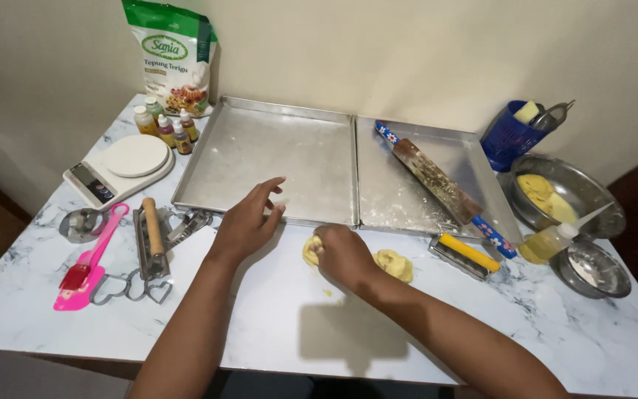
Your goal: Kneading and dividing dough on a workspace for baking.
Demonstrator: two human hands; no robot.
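While my arms reach over the marble table [422,325], the left baking tray [275,159] is my landmark: it lies just beyond both hands, its near rim running across in front of me, with a second tray [422,181] butted against its right side.

On that second tray a rolling pin [437,181] with blue flowered handles lies slantwise, its near end pointing away from the landmark tray. Left of the tray sit a white kitchen scale [123,166], a pink silicone brush [86,266] and heart-shaped cookie cutters [131,288].

My left hand [249,222] hovers at the tray's near rim, fingers spread and loose, holding nothing; its fingertips look to be over or touching the rim, and I cannot tell which.

My right hand [345,255] rests on the table just in front of the tray's near right corner, curled over a small lump of yellow dough [310,251] that peeks out on its left side. The fingers are bent down onto it, pressing or pinching. This hand is clearly the nearer one to the dough. A second dough lump [395,264] lies just beside that wrist, farther from the tray's corner.
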